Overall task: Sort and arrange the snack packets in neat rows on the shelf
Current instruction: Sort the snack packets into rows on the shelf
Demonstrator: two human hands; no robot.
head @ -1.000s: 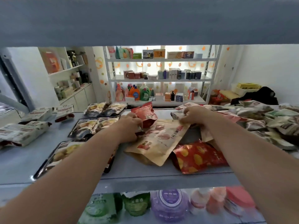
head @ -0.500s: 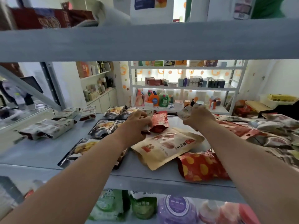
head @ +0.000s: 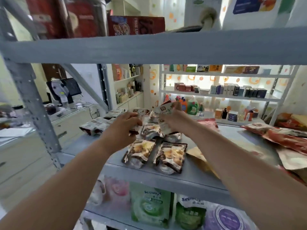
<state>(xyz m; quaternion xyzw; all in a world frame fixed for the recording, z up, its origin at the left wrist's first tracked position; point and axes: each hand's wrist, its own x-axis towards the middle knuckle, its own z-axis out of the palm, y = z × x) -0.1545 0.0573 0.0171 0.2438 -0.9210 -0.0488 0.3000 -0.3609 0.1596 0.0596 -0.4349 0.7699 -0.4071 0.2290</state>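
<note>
Both my arms reach over the grey shelf (head: 166,177). My left hand (head: 123,125) grips a small pale snack packet (head: 141,112) by its edge. My right hand (head: 174,119) holds another pale packet (head: 163,112) lifted above the shelf. Below the hands lie dark, shiny snack packets (head: 171,155) in two short rows, two of them side by side near the front edge. More pale packets (head: 98,124) lie at the shelf's far left. A pile of red and pale packets (head: 282,138) covers the right side. A tan pouch (head: 199,156) shows under my right forearm.
An upper shelf beam (head: 157,47) crosses just above my hands, with red boxes (head: 132,25) on it. A grey upright post (head: 33,105) stands at the left. Green and purple refill bags (head: 150,206) fill the shelf below. Lit shelves with bottles (head: 192,106) stand behind.
The view has swung left and up. Both hands have risen off the tan pouch and red packets, each now holding a small pale packet above the dark packet rows.
</note>
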